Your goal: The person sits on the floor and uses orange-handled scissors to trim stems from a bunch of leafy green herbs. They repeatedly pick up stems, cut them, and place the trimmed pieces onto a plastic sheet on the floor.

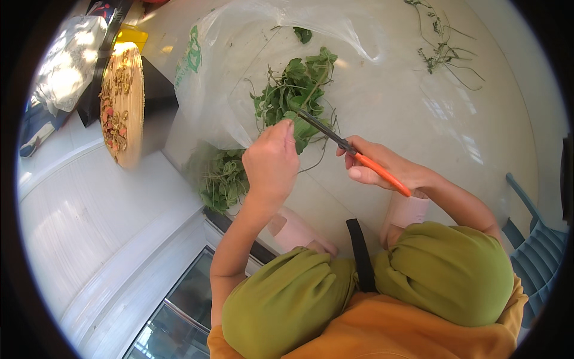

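My right hand (379,164) grips scissors (332,134) with orange handles and dark blades, which slant up and left over a pile of leafy greens (291,85). The blades look closed together, their tips just beyond the fingertips of my left hand (271,161). That hand is closed, thumb side up, and seems to pinch a leafy stem; the stem is mostly hidden by the fingers. The pile has broad leaves and thin curling tendrils, and lies partly on a clear plastic bag (206,103) with green print. Left of my left wrist is a second heap of greens (224,179), partly blurred.
Trimmed stems (441,54) lie on the tiled floor (381,98) at upper right. A round woven tray (134,103) with dried pieces stands at left, above a white cabinet (103,215). A blue-grey plastic chair (538,260) is at right. Pink slippers (296,231) are on my feet.
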`<state>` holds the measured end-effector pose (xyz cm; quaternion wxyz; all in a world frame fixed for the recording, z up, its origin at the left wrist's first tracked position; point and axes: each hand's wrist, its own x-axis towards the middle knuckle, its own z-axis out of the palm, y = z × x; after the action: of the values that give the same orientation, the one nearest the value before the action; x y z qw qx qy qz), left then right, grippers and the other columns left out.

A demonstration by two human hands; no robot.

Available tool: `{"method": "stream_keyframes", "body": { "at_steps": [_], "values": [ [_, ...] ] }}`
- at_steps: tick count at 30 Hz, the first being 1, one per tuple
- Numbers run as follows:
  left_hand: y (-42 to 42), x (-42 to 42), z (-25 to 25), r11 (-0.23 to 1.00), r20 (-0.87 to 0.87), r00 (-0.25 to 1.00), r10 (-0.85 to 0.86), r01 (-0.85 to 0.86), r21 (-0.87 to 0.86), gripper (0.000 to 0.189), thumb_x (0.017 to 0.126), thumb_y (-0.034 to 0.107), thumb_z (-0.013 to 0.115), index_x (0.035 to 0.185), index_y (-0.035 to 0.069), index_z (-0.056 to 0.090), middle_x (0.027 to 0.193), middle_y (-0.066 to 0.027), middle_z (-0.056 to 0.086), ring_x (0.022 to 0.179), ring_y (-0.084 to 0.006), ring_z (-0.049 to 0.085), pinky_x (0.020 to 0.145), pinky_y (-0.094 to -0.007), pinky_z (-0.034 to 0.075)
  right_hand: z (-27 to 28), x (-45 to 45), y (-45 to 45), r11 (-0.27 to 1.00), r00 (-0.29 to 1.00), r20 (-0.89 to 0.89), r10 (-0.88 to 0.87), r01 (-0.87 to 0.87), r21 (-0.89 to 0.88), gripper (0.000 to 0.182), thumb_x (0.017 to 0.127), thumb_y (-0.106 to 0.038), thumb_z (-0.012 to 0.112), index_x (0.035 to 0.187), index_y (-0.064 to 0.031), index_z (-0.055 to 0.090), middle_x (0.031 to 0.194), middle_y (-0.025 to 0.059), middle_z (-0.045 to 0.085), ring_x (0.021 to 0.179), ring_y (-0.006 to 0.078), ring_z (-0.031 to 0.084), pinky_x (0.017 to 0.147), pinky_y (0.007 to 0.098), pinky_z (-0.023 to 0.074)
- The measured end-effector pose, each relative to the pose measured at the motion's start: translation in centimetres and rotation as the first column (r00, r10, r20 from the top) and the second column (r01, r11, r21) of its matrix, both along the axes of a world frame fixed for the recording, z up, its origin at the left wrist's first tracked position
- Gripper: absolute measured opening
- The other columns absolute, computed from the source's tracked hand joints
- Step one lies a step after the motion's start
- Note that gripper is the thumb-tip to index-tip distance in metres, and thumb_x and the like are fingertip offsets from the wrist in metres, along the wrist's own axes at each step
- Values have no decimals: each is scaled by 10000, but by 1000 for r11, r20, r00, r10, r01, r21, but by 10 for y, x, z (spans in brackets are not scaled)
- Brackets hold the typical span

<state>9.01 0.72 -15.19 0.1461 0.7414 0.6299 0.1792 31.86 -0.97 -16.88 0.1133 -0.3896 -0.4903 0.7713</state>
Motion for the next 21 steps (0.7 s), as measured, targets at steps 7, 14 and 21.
{"method": "stream_keyframes", "body": {
  "at_steps": [7, 14, 21],
  "values": [
    [-26, 2, 6, 993, -31, 998, -63, 60, -100, 79, 852, 72, 619, 881, 21, 672, 706, -115, 644, 589, -274, 632, 536, -335, 487, -1, -21, 1, 981, 974, 169, -150, 124, 151, 428, 921, -439, 548, 851, -19, 506, 599, 14, 421, 534, 115, 389, 491, 286, 350],
    [26, -29, -8, 980, -45, 997, -63, 71, 186, 186, 775, 55, 648, 947, 113, 688, 1057, -69, 629, 854, -279, 595, 671, -344, 494, 6, 8, -15, 925, 949, -182, -258, 188, -331, 365, 948, -396, 492, 992, -34, 491, 624, -54, 351, 473, 31, 296, 391, 198, 272],
    [107, -18, -60, 830, -268, 837, -478, 530, 173, 179, 716, 76, 694, 895, 71, 704, 1262, -52, 555, 990, -291, 531, 788, -366, 477, -4, 36, -30, 852, 876, -244, -417, 284, -439, 409, 951, -467, 459, 1027, -66, 497, 639, -59, 328, 472, 38, 269, 394, 202, 245]
  ]
}}
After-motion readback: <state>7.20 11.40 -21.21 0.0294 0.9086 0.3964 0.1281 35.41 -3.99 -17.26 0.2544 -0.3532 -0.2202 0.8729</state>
